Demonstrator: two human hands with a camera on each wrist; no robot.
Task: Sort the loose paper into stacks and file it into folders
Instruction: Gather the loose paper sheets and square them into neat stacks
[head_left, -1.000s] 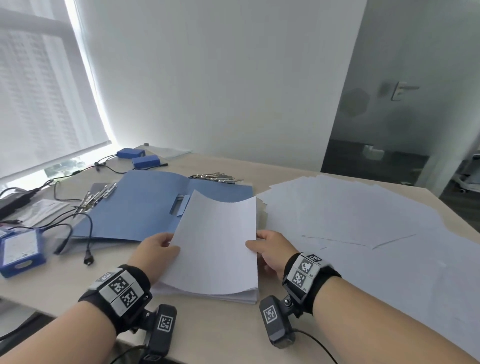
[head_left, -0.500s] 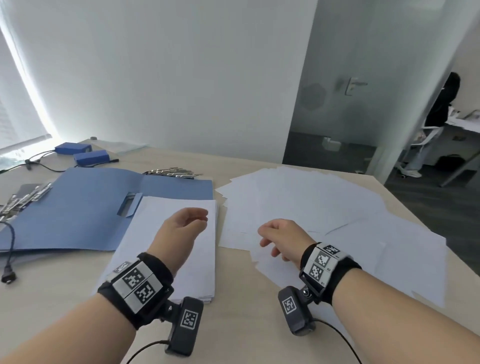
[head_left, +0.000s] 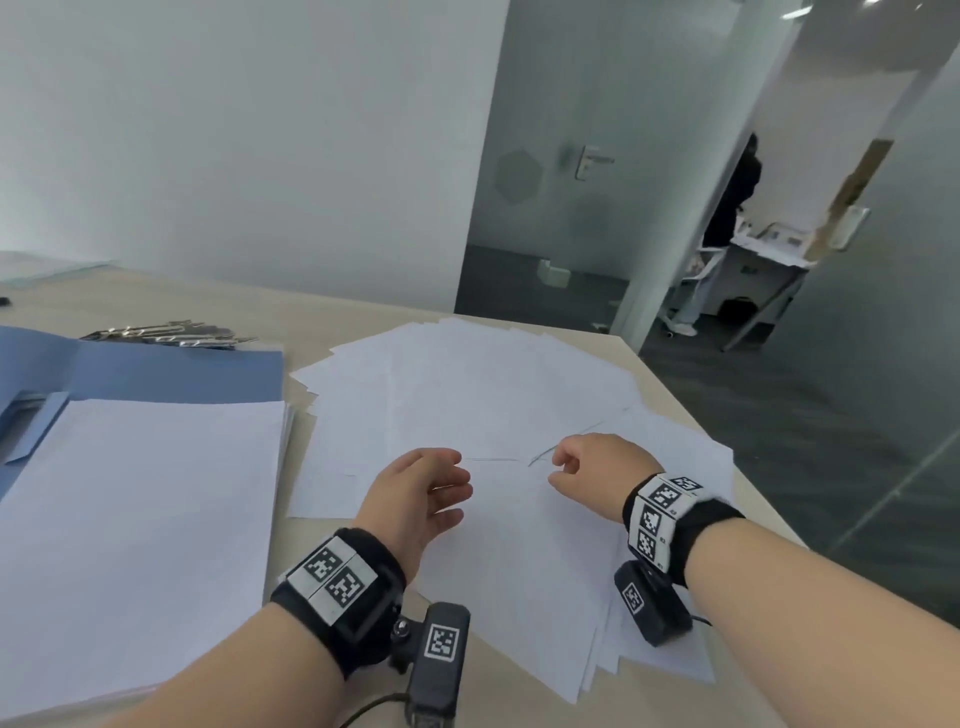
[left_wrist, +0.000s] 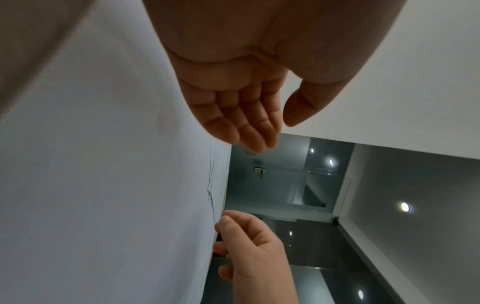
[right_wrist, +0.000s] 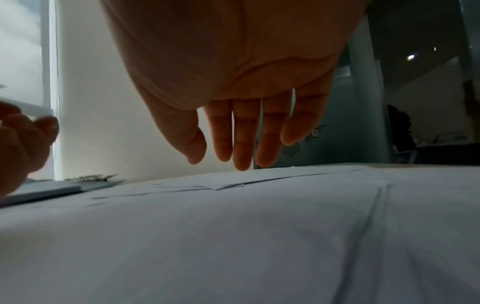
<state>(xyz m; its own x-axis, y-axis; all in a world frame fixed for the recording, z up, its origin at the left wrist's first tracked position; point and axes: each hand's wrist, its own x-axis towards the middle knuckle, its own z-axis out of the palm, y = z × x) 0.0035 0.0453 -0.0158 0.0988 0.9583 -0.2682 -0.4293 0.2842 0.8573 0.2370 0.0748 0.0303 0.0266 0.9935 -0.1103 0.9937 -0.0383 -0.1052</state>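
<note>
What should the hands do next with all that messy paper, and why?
Probably lower both hands and gather a few loose sheets. The left hand and right hand hover over them holding nothing, and the neat stack lies beside.

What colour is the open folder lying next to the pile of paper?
The folder is blue, a soft mid blue. The head view shows it best, behind the neat white stack.

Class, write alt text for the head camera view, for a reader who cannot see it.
Two empty hands, the left hand and right hand, hover over loose paper spread across a table. To the left, a neat paper stack lies on an open blue folder.
</note>
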